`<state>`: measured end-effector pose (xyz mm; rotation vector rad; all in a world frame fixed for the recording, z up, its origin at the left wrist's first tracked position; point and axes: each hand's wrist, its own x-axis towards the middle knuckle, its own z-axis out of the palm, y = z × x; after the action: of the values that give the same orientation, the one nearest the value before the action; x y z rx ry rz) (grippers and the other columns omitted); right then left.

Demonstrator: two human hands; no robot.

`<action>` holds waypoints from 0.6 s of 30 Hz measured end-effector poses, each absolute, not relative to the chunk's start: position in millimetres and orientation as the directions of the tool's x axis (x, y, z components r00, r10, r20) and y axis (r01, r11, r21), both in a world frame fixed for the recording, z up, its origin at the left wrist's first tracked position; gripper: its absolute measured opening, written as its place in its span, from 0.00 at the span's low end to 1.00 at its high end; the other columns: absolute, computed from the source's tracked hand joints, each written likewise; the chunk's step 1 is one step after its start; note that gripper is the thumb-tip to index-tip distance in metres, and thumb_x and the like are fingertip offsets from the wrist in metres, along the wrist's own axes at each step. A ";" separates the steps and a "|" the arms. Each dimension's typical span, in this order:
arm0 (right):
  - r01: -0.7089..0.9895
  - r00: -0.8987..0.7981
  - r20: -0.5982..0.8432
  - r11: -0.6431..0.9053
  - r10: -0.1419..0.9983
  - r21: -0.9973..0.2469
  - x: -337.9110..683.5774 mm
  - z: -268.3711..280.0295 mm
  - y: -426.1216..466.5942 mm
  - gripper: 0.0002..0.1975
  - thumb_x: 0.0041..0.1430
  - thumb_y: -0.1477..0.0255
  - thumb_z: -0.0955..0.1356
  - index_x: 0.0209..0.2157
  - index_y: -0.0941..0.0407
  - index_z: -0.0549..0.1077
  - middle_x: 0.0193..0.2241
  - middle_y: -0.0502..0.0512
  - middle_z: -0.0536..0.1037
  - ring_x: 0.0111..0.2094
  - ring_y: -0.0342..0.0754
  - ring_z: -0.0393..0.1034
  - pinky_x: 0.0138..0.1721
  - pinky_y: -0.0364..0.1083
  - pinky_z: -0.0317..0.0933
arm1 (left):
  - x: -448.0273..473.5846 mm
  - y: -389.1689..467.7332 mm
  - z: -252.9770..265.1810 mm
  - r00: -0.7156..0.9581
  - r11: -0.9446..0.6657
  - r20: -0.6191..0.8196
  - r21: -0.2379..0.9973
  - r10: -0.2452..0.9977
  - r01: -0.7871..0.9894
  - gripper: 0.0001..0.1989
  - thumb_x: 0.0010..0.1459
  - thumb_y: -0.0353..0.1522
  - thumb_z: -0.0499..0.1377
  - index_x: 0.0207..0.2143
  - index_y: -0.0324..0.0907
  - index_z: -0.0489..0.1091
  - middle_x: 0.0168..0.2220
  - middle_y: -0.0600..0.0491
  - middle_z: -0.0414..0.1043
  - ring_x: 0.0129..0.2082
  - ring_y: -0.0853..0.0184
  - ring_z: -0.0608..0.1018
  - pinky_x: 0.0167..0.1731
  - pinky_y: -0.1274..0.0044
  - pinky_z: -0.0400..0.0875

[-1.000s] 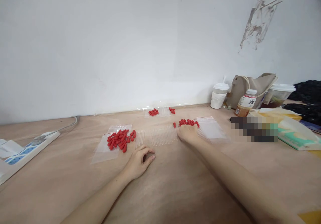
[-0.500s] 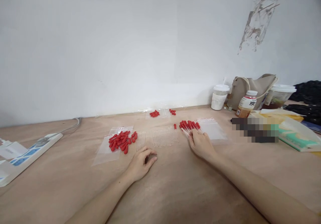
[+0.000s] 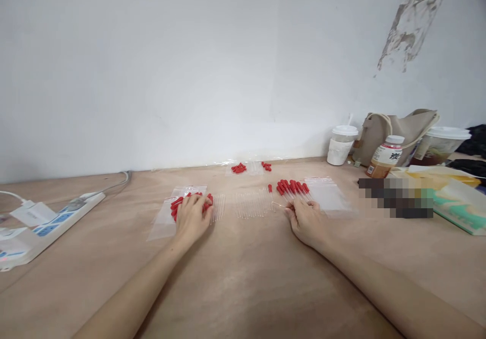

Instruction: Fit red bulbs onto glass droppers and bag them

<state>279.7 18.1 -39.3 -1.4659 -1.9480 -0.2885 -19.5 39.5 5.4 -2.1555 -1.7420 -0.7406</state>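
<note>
The left hand (image 3: 193, 220) is on top of a pile of red caps (image 3: 175, 206), its fingers bent down over them; it is hard to tell if it pinches one. The pile lies on a clear bag (image 3: 160, 225) on the brown bench (image 3: 243, 273). The right hand (image 3: 307, 222) pinches one thin see-through tube (image 3: 280, 204) with its fingertips, and the tube points out to the left. Just past that hand is a row of sticks with red tops (image 3: 293, 187), beside a second bag (image 3: 330, 197). Between the hands, bare tubes (image 3: 250, 204) lie side by side.
</note>
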 end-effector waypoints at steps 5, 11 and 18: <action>0.905 -0.143 0.628 0.358 0.765 -0.229 280.1 -38.0 16.4 0.05 0.57 0.73 0.57 0.29 0.56 0.62 0.25 0.50 0.72 0.29 0.45 0.64 0.40 0.49 0.46 | -31.0 75.8 16.5 0.104 -0.123 0.444 0.013 0.890 0.992 0.09 0.51 0.37 0.54 0.27 0.44 0.72 0.35 0.48 0.67 0.40 0.54 0.65 0.37 0.67 0.58; 0.908 -0.136 0.601 0.342 0.787 -0.242 278.7 -35.3 13.5 0.06 0.57 0.72 0.57 0.29 0.56 0.62 0.26 0.51 0.72 0.29 0.45 0.65 0.40 0.49 0.46 | -23.9 91.7 6.6 0.053 -0.046 0.431 -0.027 0.901 0.999 0.13 0.48 0.39 0.55 0.21 0.40 0.72 0.32 0.42 0.67 0.39 0.50 0.66 0.37 0.63 0.58; 0.887 -0.147 0.632 0.385 0.761 -0.256 279.0 -38.2 15.6 0.07 0.57 0.74 0.56 0.29 0.56 0.62 0.26 0.50 0.72 0.27 0.43 0.65 0.39 0.48 0.49 | -14.2 51.6 14.5 0.169 -0.251 0.583 0.061 0.795 0.966 0.08 0.50 0.32 0.51 0.28 0.41 0.69 0.34 0.48 0.66 0.38 0.58 0.67 0.39 0.69 0.60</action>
<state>279.0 15.6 -38.2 -1.4145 -1.9432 -0.2285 -14.2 51.6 14.5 -2.1280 -1.6799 -0.7420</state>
